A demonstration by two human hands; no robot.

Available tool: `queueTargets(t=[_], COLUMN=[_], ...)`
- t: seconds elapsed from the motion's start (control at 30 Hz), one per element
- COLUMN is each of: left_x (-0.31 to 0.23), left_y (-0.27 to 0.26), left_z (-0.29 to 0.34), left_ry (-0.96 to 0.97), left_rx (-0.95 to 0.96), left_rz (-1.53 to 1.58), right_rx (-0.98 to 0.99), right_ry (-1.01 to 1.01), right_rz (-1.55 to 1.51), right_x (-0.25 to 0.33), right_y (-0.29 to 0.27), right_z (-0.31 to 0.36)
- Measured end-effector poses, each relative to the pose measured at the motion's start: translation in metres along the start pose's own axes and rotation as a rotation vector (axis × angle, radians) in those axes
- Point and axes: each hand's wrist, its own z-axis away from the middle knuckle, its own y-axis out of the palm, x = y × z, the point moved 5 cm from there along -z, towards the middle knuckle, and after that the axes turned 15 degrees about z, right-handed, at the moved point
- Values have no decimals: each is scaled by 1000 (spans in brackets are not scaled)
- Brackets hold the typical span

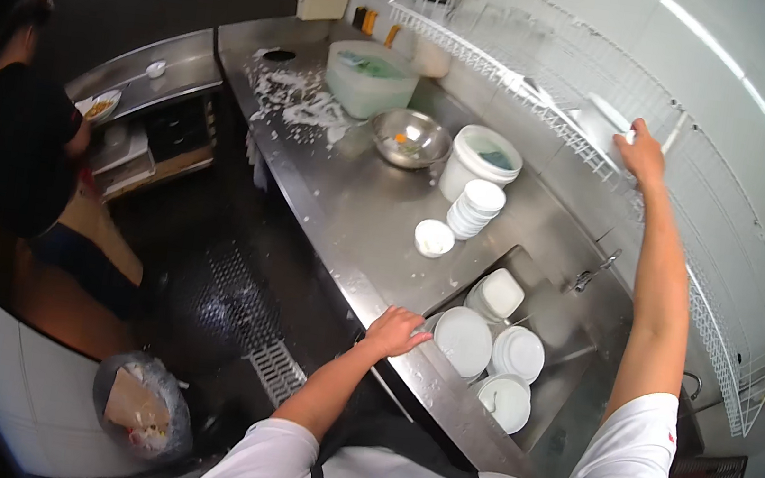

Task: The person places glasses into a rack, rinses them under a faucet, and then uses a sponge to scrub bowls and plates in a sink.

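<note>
My right hand point(643, 156) is raised to the white wire rack point(552, 102) on the wall, its fingers closed on the edge of a white dish point(599, 120). Whether that dish is a plate or a bowl I cannot tell. Low on the left, my left hand point(398, 333) rests on the front edge of the steel sink counter point(337, 224), holding nothing. Beside it, in the sink, sit a round white plate point(462, 342), square white dishes point(502, 293), a stack of round white dishes point(518, 353) and a white bowl point(504, 402) with cutlery in it.
On the counter stand stacked white bowls point(477, 210), a single bowl point(433, 238), a white bucket point(474, 169), a steel bowl point(410, 139) and a soapy plastic tub point(367, 89). A faucet point(595, 272) overhangs the sink. Another person point(26, 147) stands left, near a bin point(142, 405).
</note>
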Motion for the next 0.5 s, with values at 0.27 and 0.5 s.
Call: queueTargets(t=[0.27,0.5], left_x=[-3,-8], left_y=[-4,-7], left_z=[-5,-2], left_ry=[-6,20], left_rx=[-16,-56], left_rz=[7,-5], right_rx=[208,-817], right_ry=[-119,-245], right_rz=[289,-209], right_x=[1,10], right_y=[36,-1], right_z=[-2,67])
